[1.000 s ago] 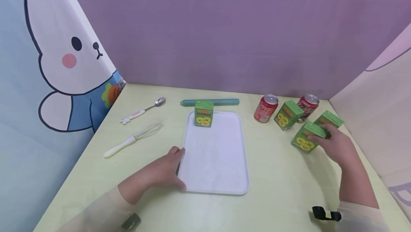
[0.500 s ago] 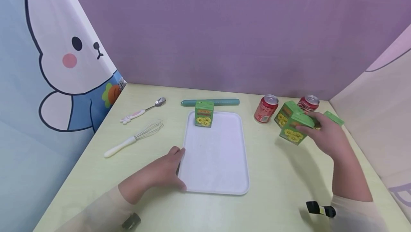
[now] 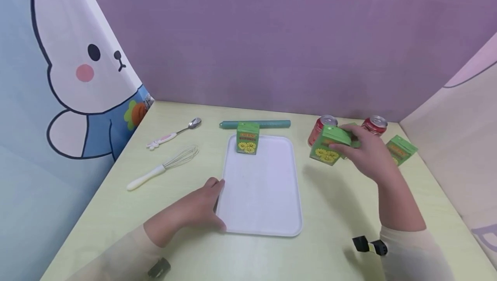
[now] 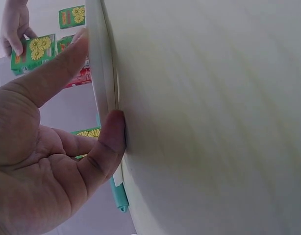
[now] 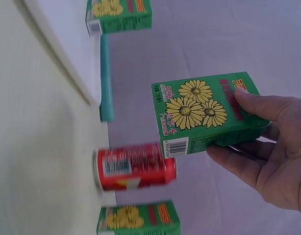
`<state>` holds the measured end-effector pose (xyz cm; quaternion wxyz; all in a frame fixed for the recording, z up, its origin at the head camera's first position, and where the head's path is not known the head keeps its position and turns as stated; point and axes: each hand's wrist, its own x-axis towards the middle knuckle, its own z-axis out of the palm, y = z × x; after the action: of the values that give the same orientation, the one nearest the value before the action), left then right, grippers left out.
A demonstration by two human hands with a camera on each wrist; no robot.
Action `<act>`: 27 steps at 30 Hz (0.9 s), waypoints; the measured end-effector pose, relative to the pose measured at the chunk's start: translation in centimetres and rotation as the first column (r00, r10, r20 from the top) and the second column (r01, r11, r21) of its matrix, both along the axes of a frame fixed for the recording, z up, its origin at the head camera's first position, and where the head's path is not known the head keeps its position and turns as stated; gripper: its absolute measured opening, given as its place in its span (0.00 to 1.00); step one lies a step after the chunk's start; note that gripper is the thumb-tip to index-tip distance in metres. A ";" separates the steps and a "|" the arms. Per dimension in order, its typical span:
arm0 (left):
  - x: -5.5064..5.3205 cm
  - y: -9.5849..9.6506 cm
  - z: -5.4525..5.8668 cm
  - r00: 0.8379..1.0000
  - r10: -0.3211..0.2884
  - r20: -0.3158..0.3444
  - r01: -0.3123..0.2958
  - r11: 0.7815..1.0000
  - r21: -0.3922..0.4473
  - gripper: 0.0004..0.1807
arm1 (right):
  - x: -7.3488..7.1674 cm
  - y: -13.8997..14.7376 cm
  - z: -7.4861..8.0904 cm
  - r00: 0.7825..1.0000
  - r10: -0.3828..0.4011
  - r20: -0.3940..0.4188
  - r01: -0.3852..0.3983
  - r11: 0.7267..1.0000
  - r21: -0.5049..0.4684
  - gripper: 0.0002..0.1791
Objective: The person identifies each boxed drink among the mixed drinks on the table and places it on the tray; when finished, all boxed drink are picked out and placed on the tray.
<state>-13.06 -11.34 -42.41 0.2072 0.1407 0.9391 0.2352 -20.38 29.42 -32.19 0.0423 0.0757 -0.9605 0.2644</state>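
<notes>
Green carton (image 3: 322, 150): in the head view, my right hand (image 3: 366, 151) holds it above the table (image 3: 322, 233), out past the far right corner of the tray (image 3: 260, 194), partly hiding a red can (image 3: 313, 132). A second carton (image 3: 247, 139) stands at the tray's far left corner.

In the left wrist view, my left hand (image 4: 47, 152) spreads thumb and fingers wide, touching the tray's left edge.

In the right wrist view, my thumb and fingers pinch the green carton's top end. I judge this a carrying step; next calls for a level wrist and gentle lowering.
</notes>
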 end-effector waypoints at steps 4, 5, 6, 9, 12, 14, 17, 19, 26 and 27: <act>0.0 0.0 0.1 1.000 0.007 0.007 -0.007 1.000 -0.006 0.68 | -0.5 -1.8 0.0 0.998 0.057 -0.003 -0.057 0.998 -0.030 0.38; -0.1 0.1 0.1 1.000 0.009 0.009 -0.009 1.000 -0.007 0.68 | -0.6 -2.2 -0.1 0.998 0.067 -0.002 -0.067 0.997 -0.031 0.38; -0.1 0.1 0.1 1.000 0.010 0.009 -0.010 1.000 -0.008 0.68 | -0.8 -2.6 -0.2 0.997 0.075 0.001 -0.075 0.997 -0.032 0.38; -0.1 0.1 0.1 1.000 0.010 0.007 -0.010 1.000 -0.006 0.68 | -1.4 -3.8 -0.8 0.995 0.094 0.024 -0.093 0.995 -0.039 0.38; -0.1 0.1 0.0 1.000 0.008 0.005 -0.008 1.000 -0.007 0.67 | -2.3 -4.9 -1.8 0.993 0.105 0.055 -0.101 0.993 -0.067 0.37; -0.1 0.1 0.0 1.000 0.008 0.003 -0.008 1.000 -0.007 0.67 | -3.0 -5.6 -2.6 0.991 0.119 0.068 -0.113 0.989 -0.092 0.36; -0.1 0.2 0.0 1.000 0.008 0.005 -0.008 1.000 -0.011 0.67 | -3.9 -6.5 -3.7 0.989 0.132 0.072 -0.123 0.986 -0.115 0.34; -0.1 0.2 -0.1 1.000 0.008 0.005 -0.008 1.000 -0.012 0.67 | -4.3 -7.1 -4.4 0.986 0.149 0.070 -0.140 0.983 -0.119 0.33; 0.0 0.2 -0.1 1.000 0.009 0.007 -0.009 1.000 -0.017 0.67 | -5.7 -8.9 -6.3 0.979 0.183 0.084 -0.173 0.978 -0.114 0.32; 0.0 0.2 -0.1 1.000 0.010 0.008 -0.009 1.000 -0.018 0.67 | -5.9 -9.1 -6.6 0.978 0.187 0.087 -0.177 0.977 -0.116 0.31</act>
<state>-13.06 -11.11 -42.53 0.2112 0.1334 0.9410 0.2283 -26.27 20.35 -38.75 -0.0252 0.1481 -0.9347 0.3221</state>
